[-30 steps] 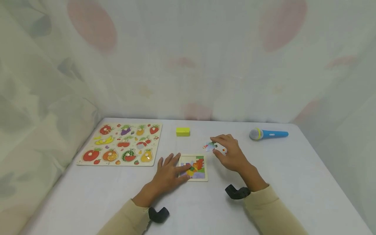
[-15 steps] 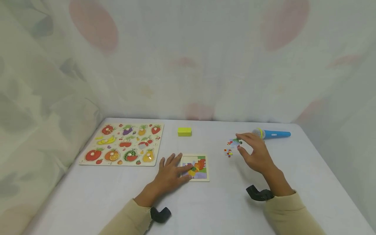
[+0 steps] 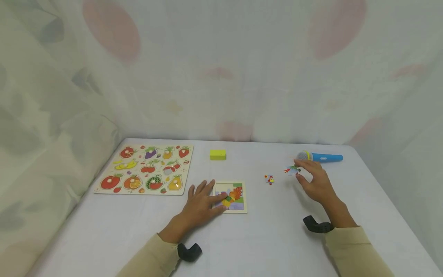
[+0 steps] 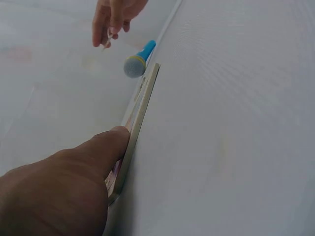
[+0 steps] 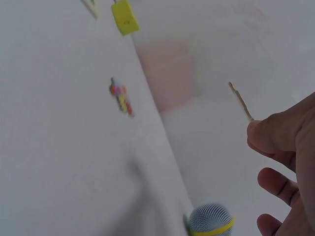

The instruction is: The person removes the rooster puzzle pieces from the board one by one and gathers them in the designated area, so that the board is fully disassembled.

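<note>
My left hand (image 3: 199,209) lies spread at the left side of a small square jigsaw puzzle (image 3: 238,206), its fingers straight and touching the picture and the pale frame. The top left part of that frame shows bare board. Over the table on the right, my right hand (image 3: 317,184) pinches a jigsaw piece (image 3: 290,170) between thumb and fingertips. The piece is pale blue with green and red. In the right wrist view this piece (image 5: 239,100) appears edge-on, apart from the tabletop. A second jigsaw piece (image 3: 269,179), red and yellow, lies loose between the puzzle and my right hand.
At the left sits a wooden fruit peg board (image 3: 162,169). A yellow block (image 3: 217,155) stands near the back edge. Just behind my right hand lies a blue toy microphone (image 3: 325,157). Patterned white cloth (image 3: 221,96) hangs behind the table.
My right hand has moved right, carrying the pinched jigsaw piece away from the puzzle and past the loose piece towards the microphone. My left hand stays on the puzzle.
</note>
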Motion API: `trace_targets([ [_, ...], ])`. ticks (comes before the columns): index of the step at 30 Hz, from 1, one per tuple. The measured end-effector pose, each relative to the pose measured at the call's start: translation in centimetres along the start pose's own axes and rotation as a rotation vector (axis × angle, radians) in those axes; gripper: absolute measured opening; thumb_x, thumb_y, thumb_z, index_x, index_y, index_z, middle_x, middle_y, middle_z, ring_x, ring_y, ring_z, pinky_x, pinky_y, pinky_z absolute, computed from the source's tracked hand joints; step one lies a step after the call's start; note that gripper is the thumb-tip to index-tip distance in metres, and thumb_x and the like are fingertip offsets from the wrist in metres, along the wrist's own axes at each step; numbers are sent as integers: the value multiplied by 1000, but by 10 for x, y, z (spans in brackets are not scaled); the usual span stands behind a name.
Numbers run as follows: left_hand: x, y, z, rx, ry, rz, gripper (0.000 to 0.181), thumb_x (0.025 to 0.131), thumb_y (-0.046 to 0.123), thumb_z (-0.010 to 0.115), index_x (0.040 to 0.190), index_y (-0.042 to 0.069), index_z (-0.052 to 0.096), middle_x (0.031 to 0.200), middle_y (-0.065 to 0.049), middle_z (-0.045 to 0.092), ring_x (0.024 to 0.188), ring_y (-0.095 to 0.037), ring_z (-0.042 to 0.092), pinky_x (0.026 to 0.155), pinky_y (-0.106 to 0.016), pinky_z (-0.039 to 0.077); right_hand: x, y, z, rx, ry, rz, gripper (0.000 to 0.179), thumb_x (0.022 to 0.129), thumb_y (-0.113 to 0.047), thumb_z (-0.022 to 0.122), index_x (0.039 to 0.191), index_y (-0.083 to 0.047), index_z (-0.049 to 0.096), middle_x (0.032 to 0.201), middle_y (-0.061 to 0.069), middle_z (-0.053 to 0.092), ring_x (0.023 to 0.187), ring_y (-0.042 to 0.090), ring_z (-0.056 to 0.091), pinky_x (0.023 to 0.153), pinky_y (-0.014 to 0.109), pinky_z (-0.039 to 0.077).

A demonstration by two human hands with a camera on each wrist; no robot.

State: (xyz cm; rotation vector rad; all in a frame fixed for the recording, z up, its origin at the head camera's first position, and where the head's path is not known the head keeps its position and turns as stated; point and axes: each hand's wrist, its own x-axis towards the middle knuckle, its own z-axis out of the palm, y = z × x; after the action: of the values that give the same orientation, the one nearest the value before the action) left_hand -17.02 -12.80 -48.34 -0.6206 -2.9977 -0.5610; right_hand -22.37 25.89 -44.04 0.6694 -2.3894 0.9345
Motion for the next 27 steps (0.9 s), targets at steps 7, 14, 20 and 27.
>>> trace_targets([
  [7, 1, 0, 1, 1, -6, -3, 47, 88, 58, 58, 132, 39, 59, 154, -8, 32, 141, -37, 20, 106, -64, 6, -11, 18, 9, 10, -83, 128, 46, 81, 11, 68, 126, 2, 60, 112, 16, 65, 106, 34, 50, 85, 51, 37],
  [14, 0, 0, 0, 13, 4, 5, 47, 89, 58, 58, 132, 39, 59, 153, -9, 32, 140, -38, 21, 105, -65, 8, -16, 28, 19, 38, -145, 184, 40, 86, 6, 63, 126, 3, 59, 112, 16, 65, 109, 36, 49, 89, 57, 36],
  [20, 1, 0, -1, 16, -7, 3, 48, 89, 58, 57, 133, 39, 59, 153, -10, 31, 140, -38, 20, 105, -65, 7, -19, 34, 22, 6, -177, 220, 40, 88, 4, 61, 127, 3, 57, 113, 16, 64, 112, 38, 47, 92, 59, 34],
  [27, 0, -1, 0, 10, 0, 9, 48, 89, 58, 57, 132, 38, 59, 153, -10, 32, 140, -38, 21, 105, -65, 8, -21, 40, 26, -29, -214, 241, 40, 89, 1, 62, 128, 2, 57, 116, 17, 64, 113, 40, 46, 92, 62, 30],
])
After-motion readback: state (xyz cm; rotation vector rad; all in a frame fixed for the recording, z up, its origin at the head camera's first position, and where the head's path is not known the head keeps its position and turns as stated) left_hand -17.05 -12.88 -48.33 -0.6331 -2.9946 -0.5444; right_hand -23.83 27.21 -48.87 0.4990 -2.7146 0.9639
